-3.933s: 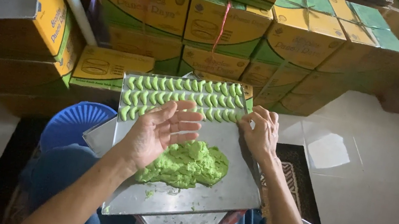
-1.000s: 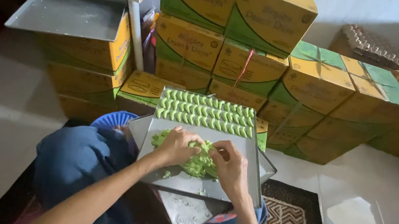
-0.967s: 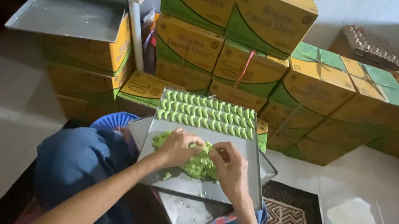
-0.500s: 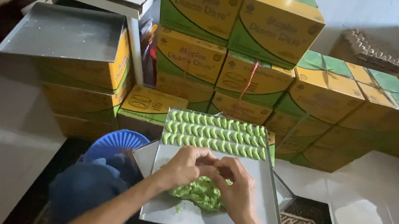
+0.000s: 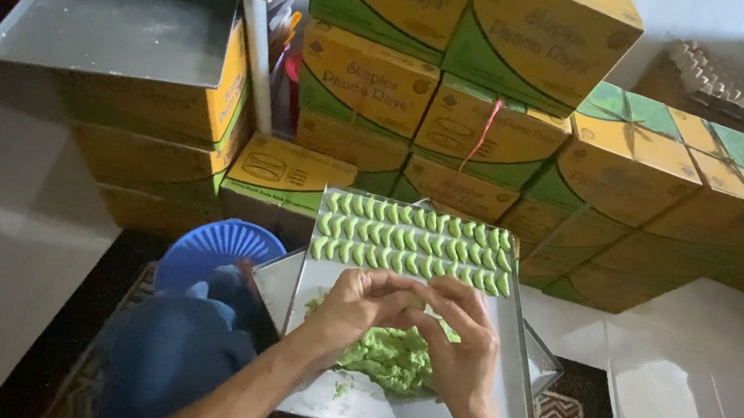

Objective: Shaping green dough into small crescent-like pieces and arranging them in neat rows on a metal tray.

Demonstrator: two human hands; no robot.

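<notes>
The left hand [image 5: 363,301] and the right hand [image 5: 461,335] meet over the middle of the metal tray [image 5: 504,376], fingertips pressed together and curled around a small pinch of green dough; the piece itself is almost hidden between the fingers. Directly under the hands, toward 6 o'clock, lies the dough lump [image 5: 389,357], soft, crumbly and uneven, with a few loose crumbs on the bare steel near the tray's near edge. At 12 o'clock from the hands, three neat rows of shaped pieces [image 5: 416,240] fill the far end of the tray; each is a small, smooth crescent. So I judge the work is partly done: the far third is filled, the rest of the sheet is bare and much dough remains. At 9 o'clock sits a ribbed blue plastic lid [image 5: 214,249]. Behind, at 12 o'clock, stand stacked yellow-and-green cardboard boxes [image 5: 506,101], and at 10 o'clock another empty baking tray [image 5: 115,18] rests on boxes.
</notes>
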